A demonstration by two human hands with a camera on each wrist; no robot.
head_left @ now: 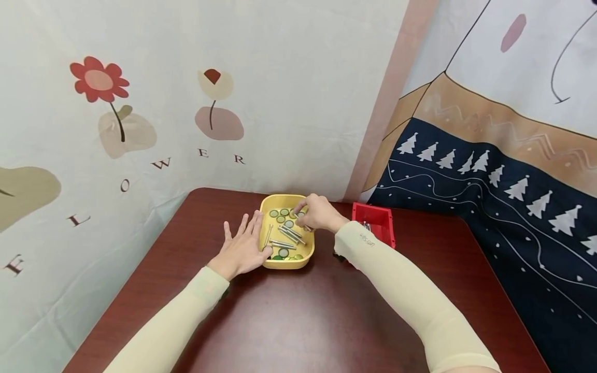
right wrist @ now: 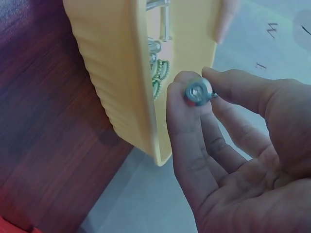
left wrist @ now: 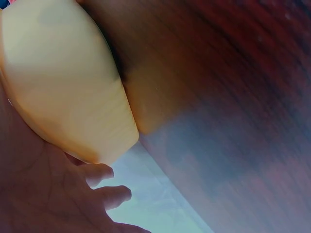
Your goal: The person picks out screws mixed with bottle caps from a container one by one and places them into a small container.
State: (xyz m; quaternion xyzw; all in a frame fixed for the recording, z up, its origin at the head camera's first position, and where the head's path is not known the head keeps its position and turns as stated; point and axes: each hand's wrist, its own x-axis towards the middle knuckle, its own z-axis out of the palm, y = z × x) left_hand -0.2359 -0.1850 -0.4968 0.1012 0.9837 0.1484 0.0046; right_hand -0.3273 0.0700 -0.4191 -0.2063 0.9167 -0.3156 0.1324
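A yellow plastic tray (head_left: 286,264) holds several bottle caps (head_left: 288,224) and several silver metal bolts (head_left: 282,244). My left hand (head_left: 240,249) rests along the tray's left side, fingers spread and straight, with the thumb at the near-left rim. In the left wrist view its fingers (left wrist: 114,196) show beside the tray's outer wall. Over the tray's right rim, my right hand (head_left: 319,213) pinches a metal bolt (right wrist: 198,92) between thumb and fingertips. The bolt's round end faces the camera in the right wrist view.
A red bin (head_left: 383,221) with some metal pieces in it stands to the right, partly behind my right sleeve (head_left: 396,274). The dark wooden table (head_left: 298,321) runs back to a printed cloth (head_left: 289,103).
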